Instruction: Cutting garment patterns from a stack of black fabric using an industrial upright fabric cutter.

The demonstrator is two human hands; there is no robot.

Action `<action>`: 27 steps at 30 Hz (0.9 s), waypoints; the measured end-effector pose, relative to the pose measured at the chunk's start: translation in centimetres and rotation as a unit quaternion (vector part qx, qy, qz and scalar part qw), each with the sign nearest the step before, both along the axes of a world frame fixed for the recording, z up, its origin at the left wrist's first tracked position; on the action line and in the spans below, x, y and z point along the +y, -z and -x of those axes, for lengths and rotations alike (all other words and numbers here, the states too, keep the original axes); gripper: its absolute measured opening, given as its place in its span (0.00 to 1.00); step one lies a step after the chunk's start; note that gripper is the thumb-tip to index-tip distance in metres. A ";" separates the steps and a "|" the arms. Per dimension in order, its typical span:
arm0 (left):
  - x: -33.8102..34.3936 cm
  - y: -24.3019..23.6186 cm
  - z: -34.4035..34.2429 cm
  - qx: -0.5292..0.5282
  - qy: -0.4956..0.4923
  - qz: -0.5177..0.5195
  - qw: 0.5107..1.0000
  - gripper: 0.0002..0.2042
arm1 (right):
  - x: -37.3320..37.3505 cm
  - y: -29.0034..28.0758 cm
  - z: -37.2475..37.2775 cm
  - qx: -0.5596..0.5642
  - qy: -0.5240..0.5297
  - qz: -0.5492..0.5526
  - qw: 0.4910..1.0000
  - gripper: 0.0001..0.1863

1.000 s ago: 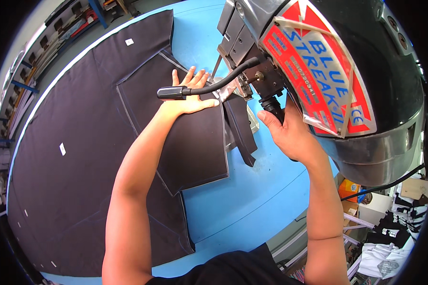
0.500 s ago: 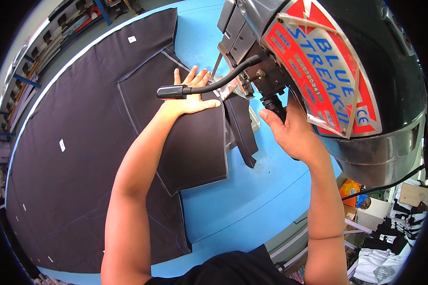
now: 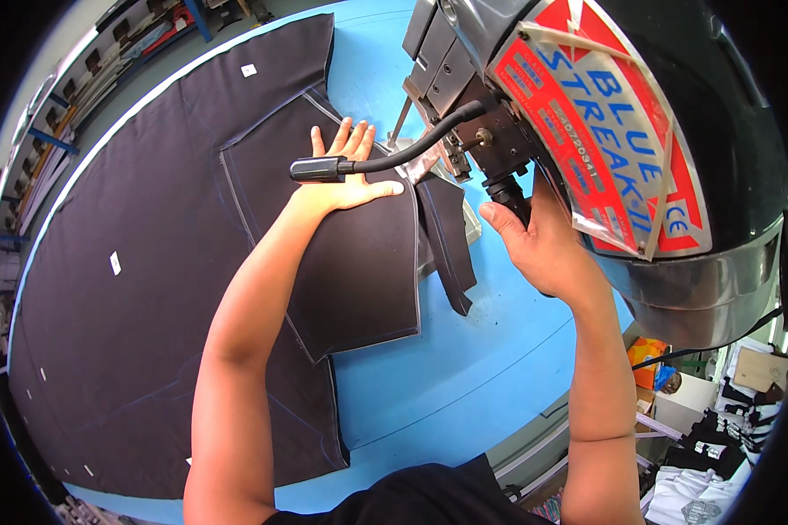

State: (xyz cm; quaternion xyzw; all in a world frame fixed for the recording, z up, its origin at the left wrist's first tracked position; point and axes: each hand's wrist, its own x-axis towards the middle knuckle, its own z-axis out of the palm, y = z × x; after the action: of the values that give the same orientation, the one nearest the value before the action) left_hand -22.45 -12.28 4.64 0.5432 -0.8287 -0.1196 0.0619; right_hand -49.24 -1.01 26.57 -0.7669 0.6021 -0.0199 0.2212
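Observation:
My left hand (image 3: 340, 195) lies flat on a layered black fabric piece (image 3: 359, 280) with pale cut edges, fingers spread and thumb pointing right toward the cutter. My right hand (image 3: 547, 249) wraps round the black handle (image 3: 507, 198) of an upright cloth cutting machine (image 3: 718, 293); its fingers are mostly hidden behind the handle and thumb. The machine's dark motor housing carries a red and silver label. A black bendable lamp (image 3: 320, 169) reaches from the cutter over my left hand. Beside the blade area, a narrow black fabric offcut (image 3: 446, 236) lies partly apart from the main piece.
A light blue table (image 3: 429, 385) lies under everything. More black fabric (image 3: 140, 332), chalk-marked in blue, spreads left with small white tags. A black cable (image 3: 718, 339) runs from the machine at right. Folded garments (image 3: 700, 490) and boxes stand below right; shelves line the upper left.
The cutter and the fabric sit slightly farther right in the picture. My left fingers have shifted a little left over the fabric; both hands keep their pose.

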 end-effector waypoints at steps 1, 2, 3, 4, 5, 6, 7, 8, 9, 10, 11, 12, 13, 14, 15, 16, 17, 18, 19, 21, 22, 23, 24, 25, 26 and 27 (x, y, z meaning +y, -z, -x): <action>0.0 0.0 0.0 0.004 0.002 0.004 1.000 0.65 | -0.1 0.0 0.0 -0.002 0.001 0.001 1.000 0.43; -0.1 0.0 0.0 0.005 0.003 0.001 1.000 0.65 | -0.2 -0.1 0.1 -0.004 0.001 0.001 1.000 0.43; -0.1 0.0 0.0 0.003 0.001 -0.003 1.000 0.65 | -0.3 -0.1 0.1 -0.007 0.001 0.000 1.000 0.43; -0.1 0.0 0.0 0.006 0.002 -0.001 1.000 0.64 | -0.4 -0.1 0.1 -0.008 0.001 -0.001 1.000 0.43; -0.1 -0.1 0.0 0.007 0.001 0.001 1.000 0.64 | -0.5 -0.1 0.1 -0.010 0.000 -0.002 1.000 0.42; -0.1 -0.1 0.0 0.005 -0.002 -0.001 1.000 0.64 | -0.6 -0.2 0.1 -0.012 0.001 -0.002 1.000 0.42; 0.0 -0.2 0.0 0.008 0.000 0.003 1.000 0.64 | -0.7 -0.2 0.0 -0.013 0.000 -0.003 1.000 0.42; 0.0 -0.2 0.0 0.008 0.001 0.004 1.000 0.64 | -0.8 -0.2 0.1 -0.015 0.000 -0.003 1.000 0.42; 0.0 -0.3 0.0 0.004 0.000 -0.004 1.000 0.64 | -0.8 -0.2 0.0 -0.016 0.000 -0.003 1.000 0.42; 0.1 -0.3 0.0 0.013 0.003 0.001 1.000 0.65 | -0.9 -0.3 0.1 -0.018 0.000 -0.003 1.000 0.42; 0.1 -0.4 0.0 0.018 0.004 -0.002 1.000 0.67 | -1.0 -0.3 0.1 -0.019 0.000 -0.004 1.000 0.42; 0.1 -0.4 0.0 0.018 0.005 -0.003 1.000 0.68 | -1.1 -0.3 0.1 -0.022 -0.002 -0.004 1.000 0.42; 0.1 -0.5 -0.1 0.022 0.004 -0.007 1.000 0.68 | -1.2 -0.3 0.1 -0.023 -0.002 -0.004 1.000 0.42; 0.1 -0.5 -0.1 0.023 0.003 -0.008 1.000 0.68 | -1.3 -0.3 0.2 -0.024 -0.003 -0.005 1.000 0.42; 0.1 -0.5 0.0 0.025 0.003 -0.009 1.000 0.68 | -1.4 -0.3 0.2 -0.027 -0.003 -0.005 1.000 0.42; 0.1 -0.4 -0.1 0.023 0.001 -0.007 1.000 0.67 | -1.5 -0.4 0.3 -0.028 -0.003 -0.005 1.000 0.42; 0.1 -0.4 -0.1 0.023 0.000 -0.004 1.000 0.66 | -1.6 -0.4 0.3 -0.029 -0.003 -0.006 1.000 0.42; 0.1 -0.4 -0.1 0.015 -0.004 -0.013 1.000 0.65 | -1.7 -0.4 0.3 -0.030 -0.004 -0.006 1.000 0.42; 0.1 -0.4 -0.1 0.021 -0.001 -0.003 1.000 0.65 | -1.8 -0.4 0.3 -0.030 -0.004 -0.007 1.000 0.42; 0.1 -0.5 -0.2 0.015 -0.003 -0.011 1.000 0.66 | -1.9 -0.5 0.4 -0.032 -0.006 -0.007 0.999 0.42; 0.1 -0.6 -0.2 0.016 -0.003 -0.013 1.000 0.66 | -2.0 -0.5 0.4 -0.034 -0.006 -0.007 0.999 0.42; 0.1 -0.6 -0.1 0.013 -0.004 -0.020 1.000 0.66 | -2.1 -0.5 0.4 -0.035 -0.007 -0.007 0.999 0.41; 0.1 -0.7 -0.1 0.010 -0.005 -0.027 1.000 0.66 | -2.1 -0.5 0.4 -0.037 -0.008 -0.008 0.999 0.41; 0.2 -0.7 -0.1 0.013 -0.005 -0.022 1.000 0.66 | -2.2 -0.5 0.4 -0.035 -0.009 -0.009 0.999 0.41; 0.2 -0.7 0.0 0.016 -0.004 -0.016 1.000 0.66 | -2.2 -0.6 0.4 -0.037 -0.010 -0.010 0.999 0.41; 0.2 -0.7 0.0 0.015 -0.005 -0.015 1.000 0.66 | -2.2 -0.6 0.4 -0.037 -0.010 -0.010 0.999 0.41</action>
State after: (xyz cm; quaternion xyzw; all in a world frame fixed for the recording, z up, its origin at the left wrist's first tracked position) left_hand -22.45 -12.04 5.30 0.5464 -0.8231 -0.1398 0.0666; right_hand -49.62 -3.25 27.12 -0.7694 0.5859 -0.0397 0.2511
